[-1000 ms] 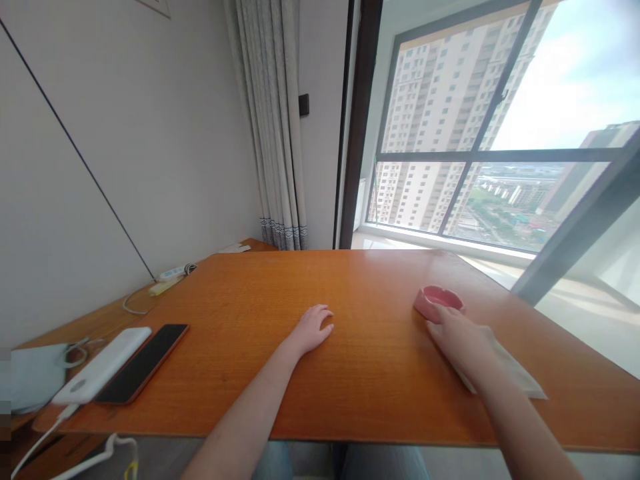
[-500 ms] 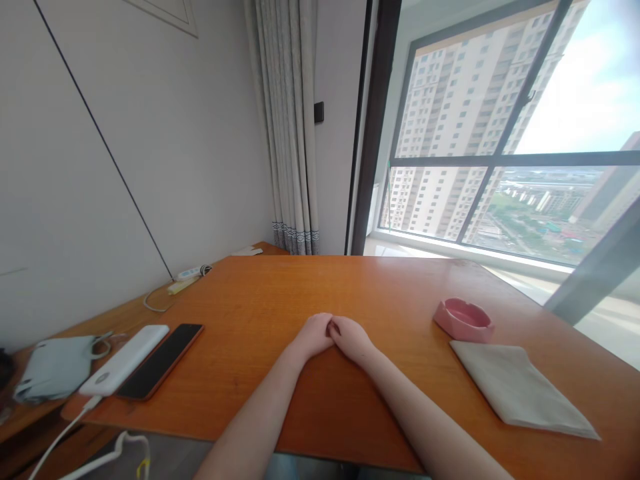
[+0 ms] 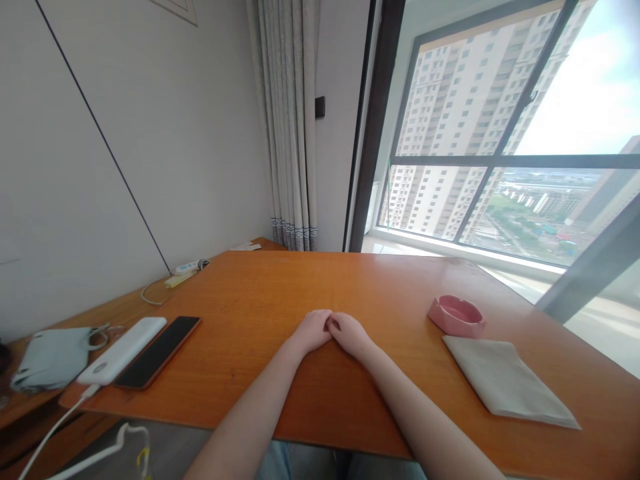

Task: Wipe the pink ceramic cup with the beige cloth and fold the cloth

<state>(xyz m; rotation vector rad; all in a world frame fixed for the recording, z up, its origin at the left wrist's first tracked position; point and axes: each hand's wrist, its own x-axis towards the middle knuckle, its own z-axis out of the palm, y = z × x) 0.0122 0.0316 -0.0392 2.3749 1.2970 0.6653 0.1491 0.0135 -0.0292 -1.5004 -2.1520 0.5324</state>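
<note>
My left hand [image 3: 317, 329] and my right hand [image 3: 349, 333] rest together on the orange-brown wooden table [image 3: 280, 287], meeting at the fingers. Both have their fingers curled in and closed, and no object shows in either one. The inner fingers are partly hidden where the hands touch. To the right of them sit a pink ashtray [image 3: 456, 316] and, just in front of it, a folded grey cloth [image 3: 505, 380]. Off to the left lie a black-screened phone [image 3: 159, 352] and a white power bank [image 3: 123, 350], side by side.
A white cable [image 3: 57, 427] runs from the power bank over the table's near edge. Beyond the left edge, a pale grey pouch [image 3: 53, 359] and a power strip [image 3: 186, 268] lie on a lower wooden surface. A white hanger-like object [image 3: 95, 460] shows below. Curtain [image 3: 293, 133] and window stand behind.
The view has shifted slightly, so the table objects appear a little higher and more to the left. My hands stay together in the same pose.
</note>
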